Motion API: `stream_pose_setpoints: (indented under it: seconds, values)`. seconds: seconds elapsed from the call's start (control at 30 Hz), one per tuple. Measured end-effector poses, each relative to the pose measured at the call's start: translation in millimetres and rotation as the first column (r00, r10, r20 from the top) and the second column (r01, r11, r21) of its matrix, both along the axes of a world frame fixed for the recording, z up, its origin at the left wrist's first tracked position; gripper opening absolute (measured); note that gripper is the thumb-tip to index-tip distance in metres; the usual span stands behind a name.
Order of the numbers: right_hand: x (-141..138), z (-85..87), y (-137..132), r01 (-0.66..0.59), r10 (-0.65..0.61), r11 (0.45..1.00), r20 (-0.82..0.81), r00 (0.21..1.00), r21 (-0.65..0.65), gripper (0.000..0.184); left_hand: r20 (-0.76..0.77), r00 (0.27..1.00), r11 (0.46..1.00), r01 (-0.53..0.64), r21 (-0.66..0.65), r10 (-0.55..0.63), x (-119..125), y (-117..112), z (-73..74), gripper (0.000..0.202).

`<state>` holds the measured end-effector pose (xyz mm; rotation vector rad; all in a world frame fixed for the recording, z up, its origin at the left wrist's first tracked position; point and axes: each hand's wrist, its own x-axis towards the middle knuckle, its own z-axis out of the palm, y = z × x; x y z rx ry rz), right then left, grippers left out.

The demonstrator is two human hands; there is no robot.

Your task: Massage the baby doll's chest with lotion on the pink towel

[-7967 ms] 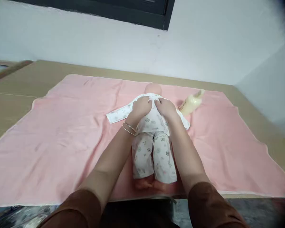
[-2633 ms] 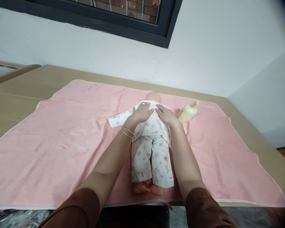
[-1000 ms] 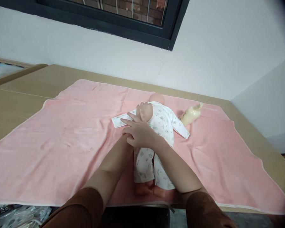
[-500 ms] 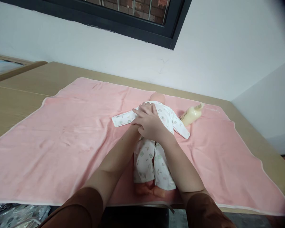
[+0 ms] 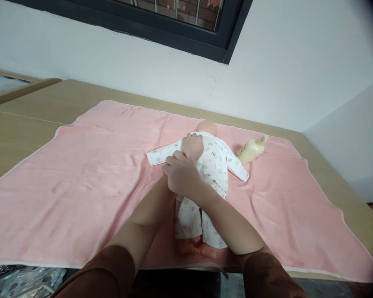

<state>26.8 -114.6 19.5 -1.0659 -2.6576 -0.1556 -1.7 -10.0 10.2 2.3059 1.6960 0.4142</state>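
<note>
A baby doll [image 5: 216, 155] lies face-up or face-down, I cannot tell which, in a white printed top and trousers; its round head points to the wall. On the doll's chest area rests my left hand [image 5: 192, 145], curled into a fist with the knuckles up; whatever its fingers hold, if anything, is hidden. My right hand [image 5: 183, 174] is wrapped over my left wrist, fingers bent around it. Bare doll feet [image 5: 199, 248] stick out near the front edge of the pink blanket [image 5: 96, 178]. A pale yellow pump bottle [image 5: 251, 150] lies on its side right of the doll.
The blanket covers most of a wooden table [image 5: 90, 91], which stands against a white wall [image 5: 261, 91]. A dark window frame [image 5: 217, 41] is set above. At lower left, below the table edge, are clear plastic bags [image 5: 25, 281].
My right hand has slid down from the back of my left hand to my left wrist, and its fingers have curled. My left hand stays on the doll.
</note>
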Motion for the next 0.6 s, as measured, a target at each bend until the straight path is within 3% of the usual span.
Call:
stream_pose_setpoints:
  seconds: [0.13, 0.27, 0.33, 0.5, 0.6]
  values:
    - [-20, -11.1, -15, -0.199, 0.199, 0.98, 0.017, 0.98, -0.018, 0.019, -0.094, 0.995, 0.992, -0.024, 0.125, 0.036, 4, 0, -8.2, 0.039]
    - [-23, -7.3, -23, -0.389, 0.393, 0.915, 0.018, 0.919, -0.106, 0.017, -0.098, 0.994, 0.989, -0.03, 0.144, 0.045, 6, 1, -12.2, 0.038]
    - [-22, -6.2, -23, -0.363, 0.365, 0.925, 0.006, 0.931, -0.111, 0.019, -0.097, 0.994, 0.988, -0.033, 0.149, 0.048, 7, 1, -12.9, 0.038]
    - [-22, -13.7, -15, -0.108, 0.107, 0.993, -0.014, 0.994, -0.052, 0.023, -0.088, 0.994, 0.988, -0.059, 0.14, 0.072, 11, 2, -14.2, 0.038]
    - [-24, -18.1, -12, -0.191, 0.19, 0.98, -0.029, 0.981, -0.054, 0.022, -0.082, 0.994, 0.989, -0.059, 0.136, 0.07, 11, 2, -15.0, 0.038]
